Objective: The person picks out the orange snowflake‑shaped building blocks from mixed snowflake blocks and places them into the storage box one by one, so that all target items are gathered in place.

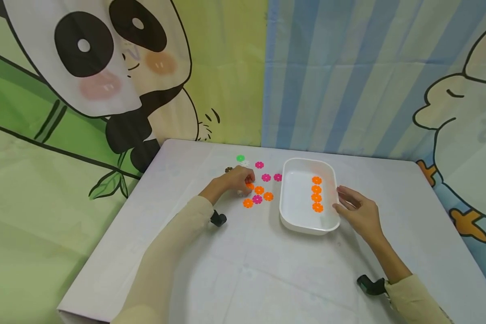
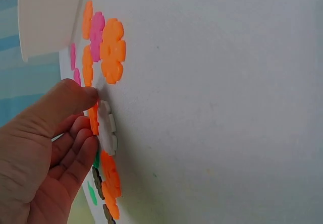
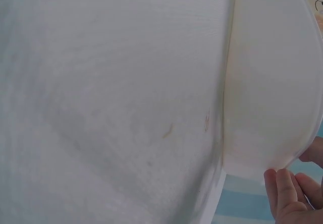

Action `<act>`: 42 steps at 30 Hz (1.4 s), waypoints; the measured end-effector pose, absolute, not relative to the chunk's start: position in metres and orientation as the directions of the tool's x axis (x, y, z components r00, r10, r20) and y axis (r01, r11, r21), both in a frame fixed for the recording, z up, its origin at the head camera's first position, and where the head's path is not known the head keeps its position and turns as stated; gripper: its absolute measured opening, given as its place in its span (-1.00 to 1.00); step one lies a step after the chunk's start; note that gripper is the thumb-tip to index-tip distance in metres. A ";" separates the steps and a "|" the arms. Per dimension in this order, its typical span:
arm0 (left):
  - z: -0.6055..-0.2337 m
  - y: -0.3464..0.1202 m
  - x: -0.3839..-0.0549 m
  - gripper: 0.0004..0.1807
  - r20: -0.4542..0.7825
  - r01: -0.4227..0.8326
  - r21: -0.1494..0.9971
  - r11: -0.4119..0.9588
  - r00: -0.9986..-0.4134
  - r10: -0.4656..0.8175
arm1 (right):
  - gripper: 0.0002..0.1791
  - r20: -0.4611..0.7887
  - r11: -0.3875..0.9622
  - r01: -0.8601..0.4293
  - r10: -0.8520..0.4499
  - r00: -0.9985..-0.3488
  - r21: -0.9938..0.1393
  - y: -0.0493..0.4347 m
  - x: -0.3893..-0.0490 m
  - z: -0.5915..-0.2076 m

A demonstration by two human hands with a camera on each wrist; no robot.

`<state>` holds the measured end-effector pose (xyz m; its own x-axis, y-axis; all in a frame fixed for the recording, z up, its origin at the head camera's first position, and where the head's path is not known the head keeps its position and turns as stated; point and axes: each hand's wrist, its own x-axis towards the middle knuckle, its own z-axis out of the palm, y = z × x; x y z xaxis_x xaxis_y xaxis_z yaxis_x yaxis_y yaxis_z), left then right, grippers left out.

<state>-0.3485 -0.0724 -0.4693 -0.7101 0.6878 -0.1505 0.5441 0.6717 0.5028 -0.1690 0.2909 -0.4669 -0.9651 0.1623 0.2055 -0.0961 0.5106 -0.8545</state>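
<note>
Left hand [image 1: 236,179], center of head view: thumb and curled fingers pinch an orange disc [image 1: 249,186], right at the fingertips; can't tell if it's off the table [image 1: 243,279]
Disc is flower-shaped, notched petals, looks like plastic; in left wrist view a white disc [image 2: 107,130] sits just right of it, near the thumb tip
Loose spread around that hand: more orange discs [image 1: 259,190], pink discs [image 1: 259,165], a green disc [image 1: 240,158], a brown disc [image 1: 228,169]
Right hand [image 1: 358,213], right of center: grasps the right side of the white tray [image 1: 299,225], thumb at the rim, fingers against the outer wall
Tray is smooth, rounded corners; four orange pieces [image 1: 317,197] lined up in a column inside, toward its right side
Table has a creased white cover; printed panda on the backdrop [image 1: 227,67], upper left
</note>
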 end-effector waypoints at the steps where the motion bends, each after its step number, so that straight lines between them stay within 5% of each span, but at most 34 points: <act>1: -0.470 -0.072 -0.349 -0.66 -0.153 0.547 0.497 0.674 -0.709 0.688 | -0.37 0.208 0.513 -0.100 0.159 -0.965 -0.853 0.291 -0.169 -0.467; 25: -0.467 -0.071 -0.345 -0.53 -0.035 0.660 0.394 0.640 -0.685 0.727 | -0.37 0.218 0.526 -0.108 0.151 -0.964 -0.844 0.293 -0.169 -0.469; 34: -0.468 -0.080 -0.345 -0.54 0.098 0.677 0.484 0.554 -0.671 0.735 | -0.37 0.230 0.531 -0.119 0.148 -0.962 -0.839 0.291 -0.169 -0.467; 42: -0.470 -0.071 -0.335 -0.52 0.254 0.613 0.690 0.384 -0.702 0.665 | -0.37 0.220 0.525 -0.112 0.148 -0.964 -0.843 0.291 -0.169 -0.467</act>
